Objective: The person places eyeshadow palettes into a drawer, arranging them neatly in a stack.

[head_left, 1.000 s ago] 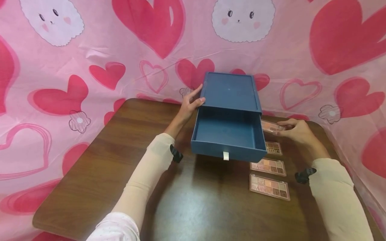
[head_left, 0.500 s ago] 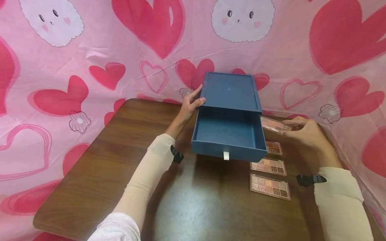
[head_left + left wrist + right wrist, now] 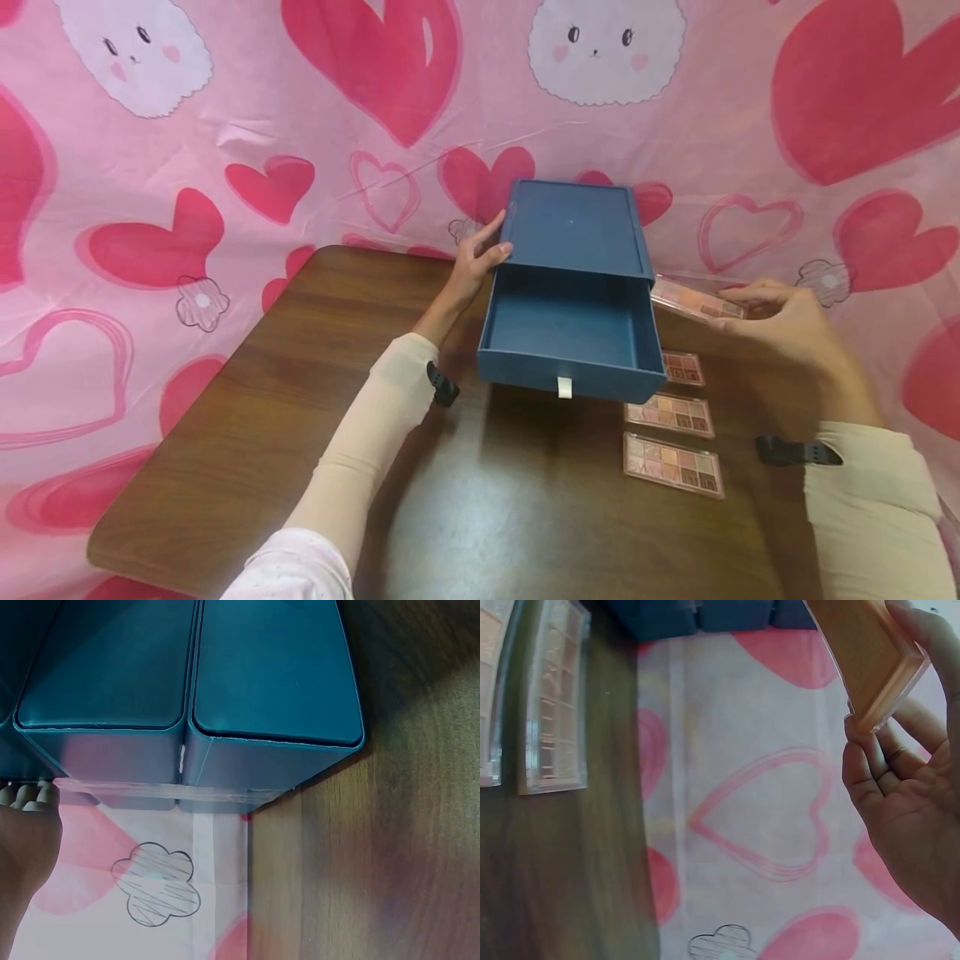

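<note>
A blue drawer unit [image 3: 573,225] stands at the back of the table, its top drawer [image 3: 570,317] pulled out with nothing visible inside. My left hand [image 3: 474,260] rests against the unit's upper left edge, thumb on top and index finger extended along the side. In the left wrist view, stacked drawers [image 3: 274,667] fill the upper part. My right hand [image 3: 795,325] pinches an eyeshadow palette [image 3: 690,298] by its right end, above the table beside the unit. The right wrist view shows this palette [image 3: 870,656] tilted between thumb and fingers.
Three more eyeshadow palettes lie in a column right of the drawer unit: a reddish one [image 3: 682,367] partly hidden by the drawer, a middle one [image 3: 671,414] and a near one [image 3: 672,464]. A pink heart-patterned cloth [image 3: 375,100] hangs behind the wooden table [image 3: 315,350].
My right hand has lifted the palette and moved it to the right. The left hand, the drawer unit and the other palettes have stayed put.
</note>
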`<state>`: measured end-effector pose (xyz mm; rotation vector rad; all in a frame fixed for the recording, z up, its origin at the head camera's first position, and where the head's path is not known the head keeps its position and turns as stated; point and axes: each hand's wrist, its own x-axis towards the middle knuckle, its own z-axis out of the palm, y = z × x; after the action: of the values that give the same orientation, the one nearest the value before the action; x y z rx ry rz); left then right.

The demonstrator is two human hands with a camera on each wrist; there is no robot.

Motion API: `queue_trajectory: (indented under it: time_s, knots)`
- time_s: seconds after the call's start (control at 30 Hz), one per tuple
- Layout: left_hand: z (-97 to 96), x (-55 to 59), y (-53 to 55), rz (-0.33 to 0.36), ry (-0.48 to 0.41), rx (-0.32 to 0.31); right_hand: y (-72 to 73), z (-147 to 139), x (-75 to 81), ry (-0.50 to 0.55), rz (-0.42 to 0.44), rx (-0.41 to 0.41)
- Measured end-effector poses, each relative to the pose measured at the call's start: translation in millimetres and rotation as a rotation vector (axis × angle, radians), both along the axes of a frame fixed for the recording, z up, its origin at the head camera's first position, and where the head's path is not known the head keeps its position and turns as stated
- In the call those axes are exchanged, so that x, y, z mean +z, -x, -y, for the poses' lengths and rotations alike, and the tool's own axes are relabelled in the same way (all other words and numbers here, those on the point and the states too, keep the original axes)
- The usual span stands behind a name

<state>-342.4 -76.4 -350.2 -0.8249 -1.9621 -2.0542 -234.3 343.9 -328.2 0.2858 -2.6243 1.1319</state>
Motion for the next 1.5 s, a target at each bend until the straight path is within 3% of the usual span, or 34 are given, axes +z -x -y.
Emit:
queue_trajectory:
  time_s: [0.33, 0.57, 0.8, 1.0, 1.3, 1.5]
  knots:
    - [-2.0, -0.9, 0.3, -0.002, 0.032, 0.037, -14.2, 0.9, 26.4, 0.030, -0.047, 0.002]
    - [-1.3, 1.1, -1.5, -0.007, 0.033, 0.033, -24.0, 4.2, 39.9, 0.122, -0.042, 0.007]
    - [-0.9, 1.4, -1.3, 0.002, 0.029, 0.030, -26.7, 2.4, 50.3, 0.024, -0.118, 0.032]
    - [-1.6, 2.3, -0.6, 0.007, 0.029, 0.029, -32.9, 11.1, 58.7, -0.025, -0.124, 0.027]
    - [-4.5, 3.1, -0.9, 0.011, 0.003, 0.013, -40.2, 34.7, 63.7, 0.004, -0.169, 0.051]
    - [-6.5, 1.9, -2.8, -0.007, 0.024, 0.030, -40.1, 52.9, 65.0, -0.045, -0.177, 0.083]
